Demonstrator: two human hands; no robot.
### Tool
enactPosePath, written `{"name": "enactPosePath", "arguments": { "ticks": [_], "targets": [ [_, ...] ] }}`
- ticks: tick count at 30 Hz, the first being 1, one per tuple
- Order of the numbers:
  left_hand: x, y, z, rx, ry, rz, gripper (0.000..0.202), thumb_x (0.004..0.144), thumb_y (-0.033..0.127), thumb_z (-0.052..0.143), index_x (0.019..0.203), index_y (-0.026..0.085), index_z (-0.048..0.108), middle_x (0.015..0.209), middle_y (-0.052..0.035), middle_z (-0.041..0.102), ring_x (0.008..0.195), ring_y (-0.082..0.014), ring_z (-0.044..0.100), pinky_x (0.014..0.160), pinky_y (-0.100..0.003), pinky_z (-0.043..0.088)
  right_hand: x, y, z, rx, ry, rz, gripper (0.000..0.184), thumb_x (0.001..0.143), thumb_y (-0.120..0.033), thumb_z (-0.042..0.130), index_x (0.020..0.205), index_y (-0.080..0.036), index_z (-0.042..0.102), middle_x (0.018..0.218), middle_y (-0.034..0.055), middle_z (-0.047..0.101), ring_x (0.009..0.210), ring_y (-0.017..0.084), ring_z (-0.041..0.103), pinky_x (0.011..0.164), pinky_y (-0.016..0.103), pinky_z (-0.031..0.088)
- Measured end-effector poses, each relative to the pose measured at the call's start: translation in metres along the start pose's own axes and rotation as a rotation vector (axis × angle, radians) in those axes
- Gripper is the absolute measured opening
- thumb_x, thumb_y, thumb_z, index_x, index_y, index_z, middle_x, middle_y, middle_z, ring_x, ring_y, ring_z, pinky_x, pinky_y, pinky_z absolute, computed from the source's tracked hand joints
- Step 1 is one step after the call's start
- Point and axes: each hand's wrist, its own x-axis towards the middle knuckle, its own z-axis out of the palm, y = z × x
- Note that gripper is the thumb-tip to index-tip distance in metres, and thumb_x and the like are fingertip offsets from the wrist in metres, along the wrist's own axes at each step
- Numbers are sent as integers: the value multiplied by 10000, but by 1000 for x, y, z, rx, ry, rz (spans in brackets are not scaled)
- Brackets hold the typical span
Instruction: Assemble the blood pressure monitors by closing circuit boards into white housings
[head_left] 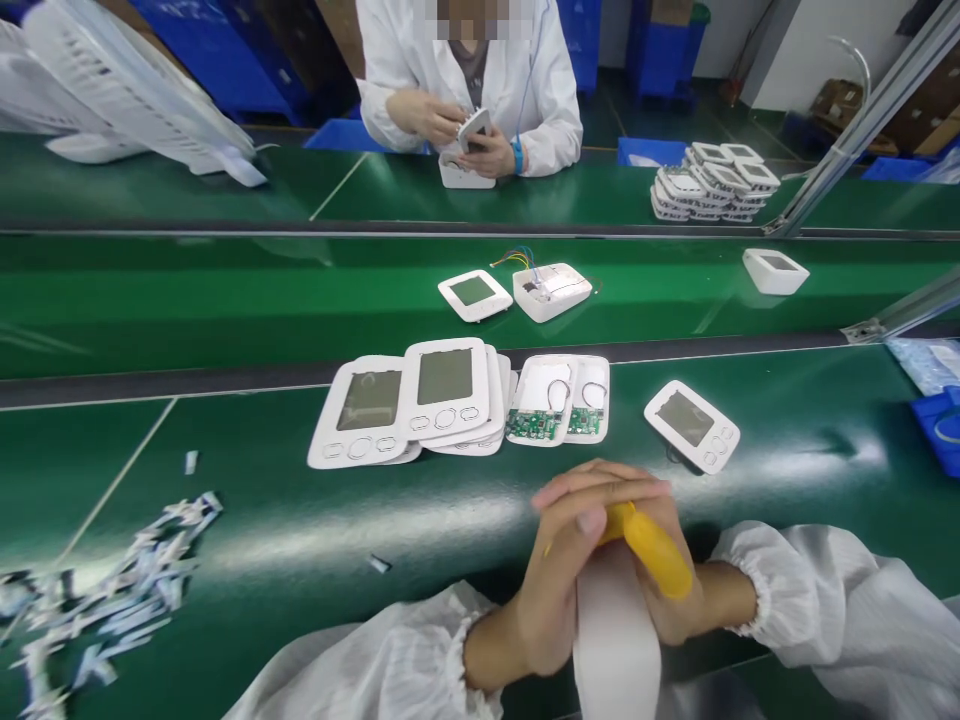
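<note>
Between my two hands is a smooth white plastic housing (pixel 619 640), its near side facing me and its far part covered by my fingers. My left hand (pixel 551 575) is closed around its left side, fingers reaching over the top. On the other side my right hand (pixel 671 595) grips it, with yellow finger cots (pixel 658 550) on the thumb and apparently on another finger. Beyond my hands lie two open white shells with green circuit boards (pixel 534 425). A white panel with a grey screen (pixel 691 425) lies to their right.
Stacked white screen panels (pixel 446 385) are left of centre. Torn paper strips (pixel 142 570) litter the left side. On the green belt sit a wired open housing (pixel 551 292) and a screen panel (pixel 474 293). Across it, a co-worker (pixel 469 90) handles a device beside stacked shells (pixel 712 185).
</note>
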Motion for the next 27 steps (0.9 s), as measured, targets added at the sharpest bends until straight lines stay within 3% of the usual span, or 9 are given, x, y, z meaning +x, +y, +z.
{"name": "enactPosePath", "arguments": {
  "ticks": [2, 5, 8, 11, 14, 17, 20, 22, 27],
  "targets": [
    [4, -7, -4, -37, -31, -32, 510, 1049, 504, 443, 1256, 183, 781, 1274, -133, 736, 1307, -364, 612, 1172, -548, 450, 1, 10, 0, -9, 35, -30, 411, 1026, -515, 466, 1265, -302, 725, 1275, 67, 740, 1210, 296, 691, 1083, 495, 554],
    [9, -22, -9, -2, 19, -102, 594, 1074, 563, 366, 1497, 211, 589, 1421, -125, 665, 1396, -351, 546, 1219, -547, 379, 1, 26, -3, -28, 48, -55, 404, 1066, -444, 435, 1346, -320, 698, 1437, 46, 677, 1358, 279, 624, 1170, 453, 497],
    [15, -39, -14, 89, 108, -85, 644, 1083, 599, 304, 1588, 226, 444, 1470, -141, 629, 1341, -340, 593, 1157, -536, 436, 1, 40, -8, -67, 47, -124, 391, 1093, -392, 425, 1413, -374, 649, 1476, 7, 657, 1380, 252, 615, 1193, 409, 481],
    [25, -46, -28, 277, 143, 174, 619, 1093, 561, 318, 1561, 184, 466, 1374, -167, 689, 1244, -323, 658, 1067, -489, 501, 1, 50, -16, -106, 18, -231, 395, 1098, -374, 432, 1455, -404, 597, 1467, 1, 662, 1350, 222, 634, 1152, 377, 518],
    [21, -34, -46, 574, 216, 409, 521, 1088, 472, 421, 1504, 179, 530, 1298, -160, 727, 1168, -298, 695, 1015, -427, 522, -1, 56, -27, -192, -11, -272, 403, 1094, -356, 419, 1452, -334, 601, 1451, 56, 659, 1353, 240, 616, 1146, 428, 519],
    [-12, -15, -53, 849, 270, 225, 436, 1061, 452, 464, 1382, 215, 641, 1352, -158, 701, 995, -287, 740, 809, -374, 568, -6, 58, -37, -290, -121, -248, 392, 1103, -342, 372, 1385, -307, 641, 1265, 70, 746, 1179, 220, 700, 1076, 416, 558],
    [-56, -11, -42, 1118, 106, -33, 697, 879, 528, 712, 1498, 252, 547, 1422, -168, 668, 1010, -371, 758, 783, -417, 589, -10, 61, -43, -432, -300, -159, 374, 1102, -326, 366, 1153, -268, 732, 1004, 48, 782, 1015, 205, 727, 1106, 441, 522],
    [-78, -18, -27, 1189, 63, -156, 722, 862, 527, 712, 1500, 238, 538, 1321, -178, 724, 913, -379, 776, 704, -407, 580, -11, 65, -44, -499, -362, -101, 381, 1096, -322, 375, 992, -244, 733, 898, 40, 759, 977, 209, 711, 1141, 480, 476],
    [-93, -27, -2, 1196, 282, -154, 612, 982, 512, 529, 1507, 198, 516, 940, -131, 786, 818, -366, 759, 679, -391, 523, -12, 72, -43, -508, -409, -41, 409, 1091, -363, 380, 840, -234, 676, 843, 33, 711, 879, 197, 659, 1156, 513, 415]
  ]
}}
